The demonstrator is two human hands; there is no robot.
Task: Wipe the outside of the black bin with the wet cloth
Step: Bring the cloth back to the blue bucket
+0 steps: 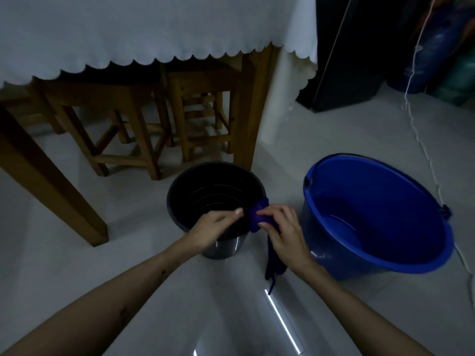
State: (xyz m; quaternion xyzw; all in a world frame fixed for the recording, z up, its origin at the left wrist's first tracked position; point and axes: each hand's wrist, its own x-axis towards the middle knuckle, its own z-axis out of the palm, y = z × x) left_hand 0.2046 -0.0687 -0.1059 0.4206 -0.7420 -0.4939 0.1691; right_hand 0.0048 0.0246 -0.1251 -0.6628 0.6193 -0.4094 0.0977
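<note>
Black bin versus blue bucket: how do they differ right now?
The black bin is narrower than the blue bucket. The bin looks empty; the bucket holds some water. The left hand rests on the bin's rim and the right hand holds the purple cloth against it; the bucket is untouched. Both stand upright on the floor.

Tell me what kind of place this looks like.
Probably a home dining area: a wooden table under a white scalloped tablecloth, wooden stools tucked beneath it, and a pale floor where a black bin and blue bucket stand.
</note>
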